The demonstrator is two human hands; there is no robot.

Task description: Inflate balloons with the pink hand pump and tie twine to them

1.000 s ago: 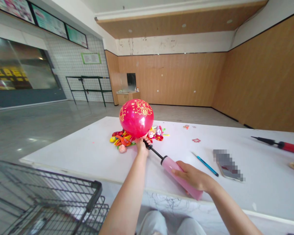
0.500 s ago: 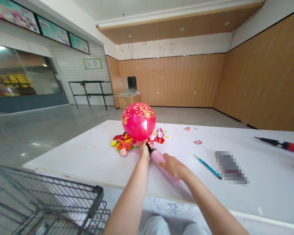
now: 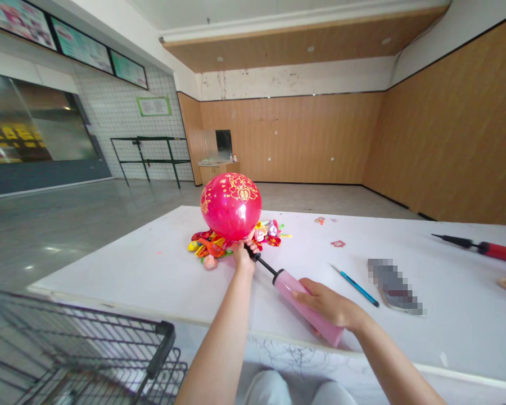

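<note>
A red balloon [image 3: 231, 206] with gold print is inflated above the far part of the table. My left hand [image 3: 243, 257] is closed just under it, around the balloon's neck and the black end of a hand pump. My right hand [image 3: 322, 301] is wrapped around the pink barrel of the balloon pump [image 3: 293, 292]. A black rod shows between the barrel and my left hand. Behind my left hand lies a pile of uninflated balloons [image 3: 211, 244], red, yellow and orange, with several pale ones at its right.
On the white table [image 3: 143, 281] lie a blue pen-like tool [image 3: 360, 288], a blurred-out phone-like object [image 3: 394, 286], a red pump with a black nozzle [image 3: 500, 251] and small stickers [image 3: 338, 243]. A black wire cart [image 3: 166, 343] stands against the near left edge.
My right hand has drawn the pink barrel back toward me and to the right, exposing the black rod. The balloon and my left hand have shifted slightly left in view.
</note>
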